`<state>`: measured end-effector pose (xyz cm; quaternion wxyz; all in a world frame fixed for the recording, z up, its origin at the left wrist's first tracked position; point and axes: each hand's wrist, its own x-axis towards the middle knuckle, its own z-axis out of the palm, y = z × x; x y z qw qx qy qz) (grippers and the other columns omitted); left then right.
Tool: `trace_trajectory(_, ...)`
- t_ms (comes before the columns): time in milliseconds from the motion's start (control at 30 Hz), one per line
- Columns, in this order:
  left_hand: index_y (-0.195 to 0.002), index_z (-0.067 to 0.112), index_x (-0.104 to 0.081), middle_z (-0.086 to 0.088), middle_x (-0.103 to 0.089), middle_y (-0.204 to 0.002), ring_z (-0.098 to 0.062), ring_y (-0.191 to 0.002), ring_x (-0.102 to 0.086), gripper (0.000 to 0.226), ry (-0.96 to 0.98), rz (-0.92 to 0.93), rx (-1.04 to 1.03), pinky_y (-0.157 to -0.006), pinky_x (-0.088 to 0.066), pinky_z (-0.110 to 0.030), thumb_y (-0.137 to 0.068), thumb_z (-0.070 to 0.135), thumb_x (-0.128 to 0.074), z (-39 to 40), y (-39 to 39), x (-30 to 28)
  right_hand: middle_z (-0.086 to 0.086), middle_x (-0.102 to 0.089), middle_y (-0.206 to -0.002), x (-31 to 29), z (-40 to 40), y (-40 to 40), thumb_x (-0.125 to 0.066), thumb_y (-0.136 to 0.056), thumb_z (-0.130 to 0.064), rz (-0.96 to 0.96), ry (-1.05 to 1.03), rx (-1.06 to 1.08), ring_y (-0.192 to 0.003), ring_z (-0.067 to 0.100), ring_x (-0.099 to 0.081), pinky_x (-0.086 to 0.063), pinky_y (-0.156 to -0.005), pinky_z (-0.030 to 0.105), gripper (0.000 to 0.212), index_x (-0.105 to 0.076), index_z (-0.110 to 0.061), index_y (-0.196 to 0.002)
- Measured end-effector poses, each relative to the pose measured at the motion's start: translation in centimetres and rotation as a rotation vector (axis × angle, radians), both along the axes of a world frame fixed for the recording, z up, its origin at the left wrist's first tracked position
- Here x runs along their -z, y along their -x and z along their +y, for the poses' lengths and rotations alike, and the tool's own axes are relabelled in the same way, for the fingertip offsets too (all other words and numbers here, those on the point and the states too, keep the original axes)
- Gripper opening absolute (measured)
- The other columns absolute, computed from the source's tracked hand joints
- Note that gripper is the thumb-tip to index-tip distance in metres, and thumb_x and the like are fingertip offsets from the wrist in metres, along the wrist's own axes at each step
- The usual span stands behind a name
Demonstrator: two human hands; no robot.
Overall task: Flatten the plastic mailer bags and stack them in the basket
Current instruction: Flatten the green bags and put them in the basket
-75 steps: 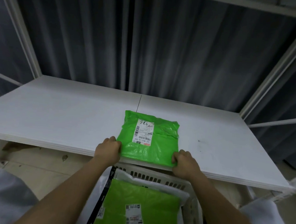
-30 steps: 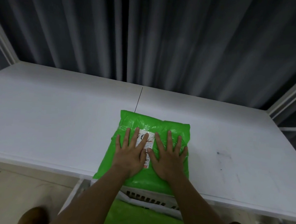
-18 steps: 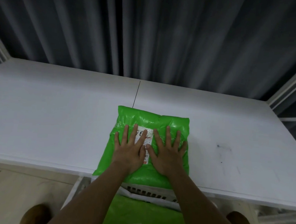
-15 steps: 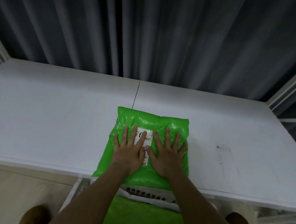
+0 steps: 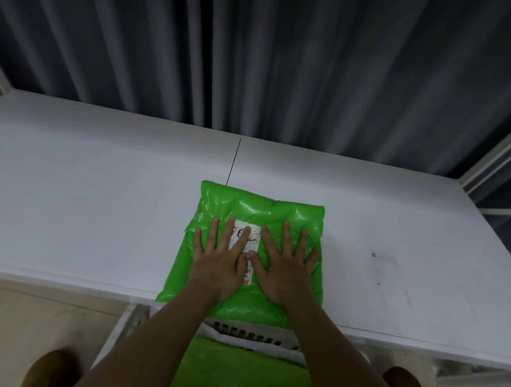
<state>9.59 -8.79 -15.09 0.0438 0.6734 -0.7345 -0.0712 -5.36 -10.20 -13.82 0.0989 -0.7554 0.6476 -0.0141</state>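
A puffy green plastic mailer bag (image 5: 262, 207) with a white shipping label lies at the near edge of the white table (image 5: 98, 201), its near end overhanging the edge. My left hand (image 5: 220, 260) and my right hand (image 5: 285, 267) lie flat on it side by side, palms down, fingers spread, covering most of the label. Below the table edge stands a white slotted basket (image 5: 254, 337). Inside it lies another green mailer bag (image 5: 237, 371), label up, partly hidden by my forearms.
Dark grey curtains hang behind the table. White frame posts (image 5: 495, 160) rise at the right and far left. A thin dark seam runs down the table's middle. Two brown shoes (image 5: 49, 369) stand on the beige floor either side of the basket.
2.5 s ago both hands gripped the bag's near corners. Since then they moved onto its top, palms flat. Over the last second they have barely shifted.
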Motion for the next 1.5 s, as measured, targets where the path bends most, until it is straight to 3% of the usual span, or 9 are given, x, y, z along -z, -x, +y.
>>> trace_trajectory(233,-0.146,0.039,0.017,-0.001,0.029,-0.153,-0.029,-0.140,0.030,0.076,-0.019,-0.013,0.000,-0.111,0.018,-0.056,-0.073,0.056,0.022,0.0,0.1,-0.2,0.000,0.027,-0.156,-0.1,-0.1,-0.1,-0.001,-0.078,-0.074,0.018,-0.045,0.009,-0.140,0.038,0.028,0.019,-0.106,0.060,0.073,0.013,-0.049,-0.146)
trace_trajectory(433,-0.142,0.040,0.022,-0.001,0.028,-0.153,-0.030,-0.141,0.028,0.071,-0.034,-0.022,-0.005,-0.111,0.017,-0.056,-0.072,0.057,0.022,0.0,0.1,0.1,0.000,0.025,-0.157,0.2,-0.2,0.0,0.007,-0.070,-0.079,-0.001,-0.060,0.008,-0.140,0.038,0.027,0.018,-0.107,0.062,0.081,0.011,-0.049,-0.146)
trace_trajectory(667,-0.147,0.039,0.015,-0.002,0.024,-0.156,-0.030,-0.142,0.027,0.077,-0.074,-0.043,-0.007,-0.111,0.016,-0.057,-0.072,0.058,0.022,-0.1,0.1,-0.4,0.002,0.022,-0.158,-0.5,-0.3,0.0,-0.015,-0.090,-0.071,0.005,-0.089,-0.002,-0.141,0.039,0.025,0.016,-0.107,0.061,0.066,0.006,-0.047,-0.148)
trace_trajectory(767,-0.148,0.037,0.014,-0.004,0.021,-0.157,-0.031,-0.143,0.023,0.064,-0.135,-0.090,-0.016,-0.114,0.010,-0.057,-0.087,0.058,0.011,-0.2,0.2,-1.3,0.003,0.020,-0.158,-0.8,-0.4,0.4,-0.015,-0.090,-0.072,0.004,-0.133,-0.026,-0.141,0.039,0.025,0.018,-0.107,0.060,0.067,0.005,-0.046,-0.149)
trace_trajectory(967,-0.151,0.033,0.007,-0.008,0.004,-0.160,-0.039,-0.145,-0.003,0.062,-0.212,-0.231,-0.045,-0.112,-0.020,-0.055,-0.096,0.059,-0.006,0.7,0.9,-3.9,0.007,0.011,-0.159,-2.9,2.0,0.4,-0.012,-0.085,-0.058,-0.087,0.198,-0.050,-0.142,0.032,0.021,0.021,-0.108,0.053,0.072,-0.014,-0.032,-0.152)
trace_trajectory(1067,-0.152,0.029,-0.004,-0.009,-0.012,-0.158,-0.040,-0.141,-0.016,0.065,-0.233,-0.235,-0.092,-0.104,-0.036,-0.047,-0.096,0.061,-0.011,1.6,1.6,-5.4,0.006,-0.003,-0.161,-4.0,4.3,0.8,0.003,-0.076,-0.058,-0.079,0.163,-0.063,-0.147,0.029,0.006,0.017,-0.110,0.051,0.084,-0.030,-0.029,-0.147)
trace_trajectory(1267,-0.120,0.011,-0.054,-0.015,-0.046,-0.120,-0.029,-0.101,-0.056,0.041,-0.207,-0.044,0.034,-0.086,-0.049,-0.040,-0.101,0.037,-0.030,4.0,2.7,-7.7,0.005,-0.002,-0.161,-4.0,5.7,3.1,-0.007,-0.085,-0.058,-0.008,-0.023,0.023,-0.147,0.029,0.002,0.008,-0.114,0.054,0.072,-0.017,-0.032,-0.151)
trace_trajectory(1367,-0.118,0.010,-0.055,-0.013,-0.048,-0.118,-0.028,-0.109,-0.047,0.035,-0.026,-0.079,0.095,-0.089,-0.043,-0.039,-0.099,0.030,-0.034,4.8,2.0,-7.9,0.005,0.005,-0.161,-3.8,6.0,3.0,-0.007,-0.088,-0.059,0.005,-0.007,0.016,-0.146,0.033,0.007,0.007,-0.114,0.054,0.070,-0.008,-0.033,-0.152)
trace_trajectory(1500,-0.146,0.017,-0.029,-0.011,-0.024,-0.152,-0.028,-0.139,-0.021,0.050,0.047,-0.108,0.121,-0.111,-0.024,-0.040,-0.100,0.036,-0.029,4.9,0.6,-7.0,0.004,0.013,-0.160,-2.9,6.6,2.2,0.010,-0.076,-0.069,-0.019,0.098,0.011,-0.145,0.036,0.014,0.013,-0.112,0.053,0.081,0.003,-0.040,-0.151)
